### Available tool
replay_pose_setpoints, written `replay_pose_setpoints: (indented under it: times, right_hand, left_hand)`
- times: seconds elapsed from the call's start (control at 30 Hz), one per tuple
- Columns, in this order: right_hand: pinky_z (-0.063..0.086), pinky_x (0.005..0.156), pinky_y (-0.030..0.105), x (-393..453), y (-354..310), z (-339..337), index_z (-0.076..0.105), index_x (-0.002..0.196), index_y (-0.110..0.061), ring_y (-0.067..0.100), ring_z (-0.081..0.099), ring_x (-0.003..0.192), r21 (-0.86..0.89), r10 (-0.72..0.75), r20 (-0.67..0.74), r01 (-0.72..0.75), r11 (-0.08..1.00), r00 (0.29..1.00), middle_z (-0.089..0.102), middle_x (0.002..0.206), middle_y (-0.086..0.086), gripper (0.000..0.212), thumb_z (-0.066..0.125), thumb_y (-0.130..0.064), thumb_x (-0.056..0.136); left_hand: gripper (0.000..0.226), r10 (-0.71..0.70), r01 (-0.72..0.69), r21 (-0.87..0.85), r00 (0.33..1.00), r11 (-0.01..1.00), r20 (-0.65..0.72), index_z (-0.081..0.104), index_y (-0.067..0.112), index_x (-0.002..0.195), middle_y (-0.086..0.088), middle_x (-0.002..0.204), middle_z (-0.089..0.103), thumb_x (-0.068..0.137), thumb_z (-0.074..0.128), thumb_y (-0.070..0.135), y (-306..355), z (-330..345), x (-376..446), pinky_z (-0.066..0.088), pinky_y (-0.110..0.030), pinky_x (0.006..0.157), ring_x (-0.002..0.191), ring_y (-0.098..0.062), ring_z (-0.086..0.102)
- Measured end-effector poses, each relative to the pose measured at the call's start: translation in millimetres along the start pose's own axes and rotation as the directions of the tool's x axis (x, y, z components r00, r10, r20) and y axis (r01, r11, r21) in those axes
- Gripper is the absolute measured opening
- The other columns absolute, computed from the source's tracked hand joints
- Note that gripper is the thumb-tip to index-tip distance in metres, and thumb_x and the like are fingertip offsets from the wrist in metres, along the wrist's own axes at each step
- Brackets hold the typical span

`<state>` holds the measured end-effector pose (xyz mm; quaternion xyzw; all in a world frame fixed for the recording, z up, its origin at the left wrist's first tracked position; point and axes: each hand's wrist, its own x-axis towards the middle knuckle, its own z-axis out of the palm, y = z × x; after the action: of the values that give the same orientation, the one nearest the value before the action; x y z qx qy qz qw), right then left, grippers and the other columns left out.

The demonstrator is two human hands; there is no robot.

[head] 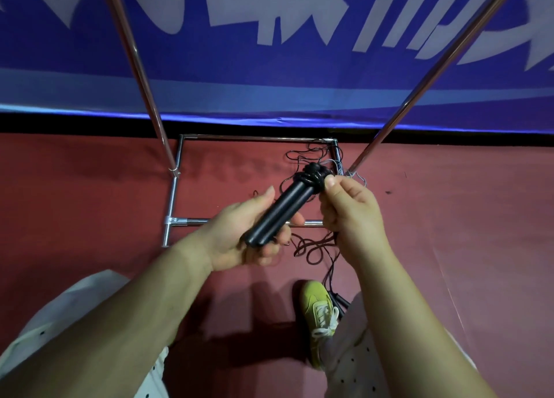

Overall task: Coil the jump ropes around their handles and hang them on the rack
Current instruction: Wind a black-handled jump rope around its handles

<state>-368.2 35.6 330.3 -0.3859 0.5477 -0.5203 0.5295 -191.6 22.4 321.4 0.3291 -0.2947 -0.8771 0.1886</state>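
Head view, looking down at both hands over a red floor [90, 193]. Left hand [239, 232] grips the lower ends of two black handles [278, 211], held side by side, fingers curled under them, thumb lying along the top. Handles tilt up and to the right. At their upper ends sits a tight bundle of black rope [313, 175], already wound round both handles. Right hand [350, 211] pinches the rope at that bundle with thumb and fingers, remaining fingers curled (loose rope trails down from under this hand). That slack [314, 247] lies in loops on the floor just below the hands. More thin cord [302, 154] is tangled on the floor behind the bundle, near the far right corner of the rack base. Chrome rack [177, 193] stands directly ahead: rectangular base frame on the floor, two shiny poles rising toward the camera on either side. Blue banner [269, 76] with white lettering behind it. Yellow-green sneaker [319, 310] below the right forearm, with another dark handle [337, 300] just beside it.
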Motion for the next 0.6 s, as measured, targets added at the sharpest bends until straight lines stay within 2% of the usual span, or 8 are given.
replay_pose_setpoints:
  times: [0.1, 0.17, 0.23, 0.37, 0.43, 0.5, 0.6]
  right_hand:
    - [0.022, 0.046, 0.023, -4.7, 10.0, -3.5, 0.052, 0.073, -0.014, 0.010, 0.026, 0.049, -0.058, 0.008, -0.047, -0.011, 0.998, 0.999, 0.036, 0.056, -0.004, 0.029, 0.045, -0.017, 0.101]
    - [0.025, 0.049, 0.026, 0.8, 14.4, -5.2, 0.055, 0.075, -0.016, 0.012, 0.030, 0.052, -0.145, 0.007, -0.032, -0.012, 0.989, 0.999, 0.037, 0.061, 0.000, 0.030, 0.044, -0.025, 0.102]
    - [0.031, 0.049, 0.024, 8.6, 13.3, -7.0, 0.062, 0.080, -0.016, 0.012, 0.035, 0.053, -0.249, 0.010, 0.006, -0.008, 0.968, 1.000, 0.041, 0.063, 0.001, 0.035, 0.042, -0.039, 0.098]
    - [0.038, 0.048, 0.015, 18.7, 13.5, -12.7, 0.062, 0.092, 0.006, 0.009, 0.049, 0.050, -0.347, 0.099, 0.099, -0.059, 0.936, 0.990, 0.054, 0.057, -0.001, 0.066, 0.026, -0.048, 0.102]
    - [0.041, 0.053, 0.017, 21.2, 16.0, -13.7, 0.061, 0.093, 0.006, 0.012, 0.055, 0.051, -0.387, 0.187, 0.148, -0.118, 0.915, 0.971, 0.061, 0.060, 0.008, 0.078, 0.022, -0.061, 0.096]
    - [0.041, 0.054, 0.018, 23.4, 16.8, -13.5, 0.063, 0.093, -0.001, 0.012, 0.055, 0.055, -0.422, 0.238, 0.181, -0.144, 0.895, 0.954, 0.062, 0.063, 0.010, 0.074, 0.022, -0.063, 0.095]
    - [0.038, 0.049, 0.013, 24.3, 13.3, -9.3, 0.057, 0.075, -0.019, 0.009, 0.047, 0.053, -0.503, 0.283, 0.176, -0.161, 0.849, 0.943, 0.051, 0.059, -0.003, 0.054, 0.023, -0.052, 0.101]
  left_hand:
    - [0.047, -0.035, 0.030, -0.095, 0.998, 0.995, -0.053, 0.060, 0.006, 0.091, 0.005, 0.052, 0.042, 0.077, 0.046, 0.049, -3.4, 11.4, 4.8, 0.030, -0.016, 0.033, 0.032, -0.004, 0.035]
    - [0.045, -0.018, 0.010, -0.070, 0.994, 0.997, -0.109, 0.059, 0.006, 0.090, 0.005, 0.051, 0.041, 0.076, 0.050, 0.047, -1.3, 10.0, 9.0, 0.028, -0.015, 0.033, 0.032, -0.004, 0.035]
    - [0.043, 0.046, -0.052, -0.031, 0.983, 0.998, -0.176, 0.059, 0.005, 0.090, 0.004, 0.051, 0.041, 0.075, 0.052, 0.045, 2.4, 7.5, 12.8, 0.026, -0.015, 0.034, 0.032, -0.005, 0.034]
    - [0.040, 0.143, -0.140, 0.030, 0.947, 0.990, -0.287, 0.059, 0.003, 0.087, 0.002, 0.051, 0.044, 0.076, 0.054, 0.041, 9.7, 4.0, 23.2, 0.023, -0.017, 0.037, 0.034, -0.006, 0.034]
    - [0.036, 0.171, -0.151, 0.085, 0.929, 0.985, -0.329, 0.059, 0.003, 0.086, 0.001, 0.051, 0.044, 0.081, 0.054, 0.039, 10.4, 1.0, 29.9, 0.025, -0.018, 0.037, 0.035, -0.008, 0.036]
    - [0.030, 0.206, -0.150, 0.176, 0.908, 0.973, -0.364, 0.060, 0.005, 0.082, 0.000, 0.052, 0.045, 0.090, 0.053, 0.034, 10.1, -1.0, 36.4, 0.027, -0.019, 0.038, 0.037, -0.010, 0.037]
    - [0.028, 0.271, -0.109, 0.389, 0.879, 0.915, -0.392, 0.057, 0.009, 0.075, -0.002, 0.054, 0.046, 0.095, 0.053, 0.028, 9.0, -6.7, 44.7, 0.031, -0.021, 0.041, 0.040, -0.013, 0.039]
